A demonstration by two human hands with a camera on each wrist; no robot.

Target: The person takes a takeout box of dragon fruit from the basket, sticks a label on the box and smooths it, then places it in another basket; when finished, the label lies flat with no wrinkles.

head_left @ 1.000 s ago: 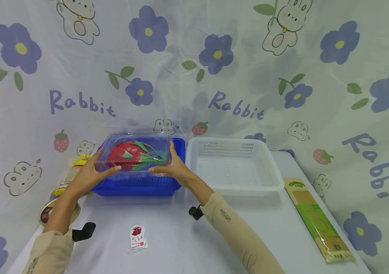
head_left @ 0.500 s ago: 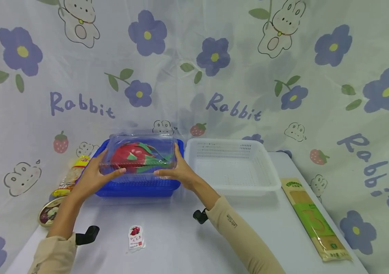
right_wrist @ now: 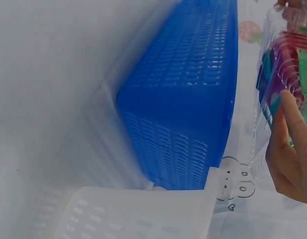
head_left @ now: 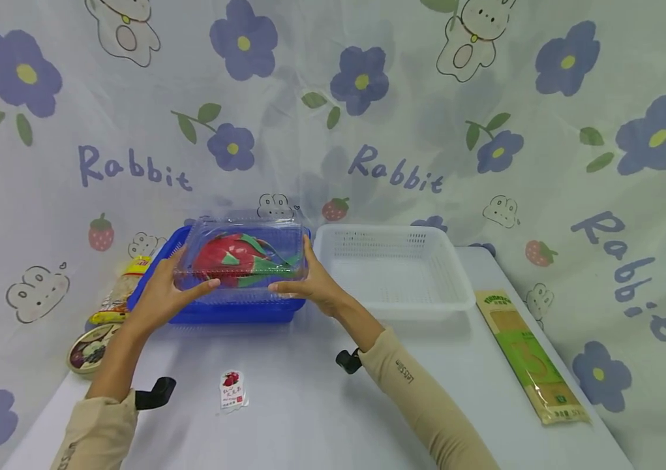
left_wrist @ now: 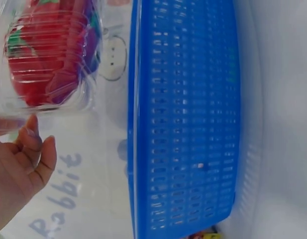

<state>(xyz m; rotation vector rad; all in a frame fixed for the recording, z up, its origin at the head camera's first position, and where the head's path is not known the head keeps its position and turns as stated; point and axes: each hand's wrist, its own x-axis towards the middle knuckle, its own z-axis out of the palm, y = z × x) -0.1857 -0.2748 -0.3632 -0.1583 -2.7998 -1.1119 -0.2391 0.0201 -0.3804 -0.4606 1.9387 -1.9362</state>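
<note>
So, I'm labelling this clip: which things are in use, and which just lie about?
In use: left hand, right hand, clear box with red fruit, blue basket.
Lying about: white basket, noodle pack, small sachet, round tin.

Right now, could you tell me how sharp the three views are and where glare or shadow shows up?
Head view: evenly lit and sharp, soft shadows under the white basket and forearms, mild wide-angle bending at the edges. Left wrist view: the clear box shows streaky glare over the red fruit; the left hand is soft. Right wrist view: the blue basket is fairly sharp, the right hand blurred.
</note>
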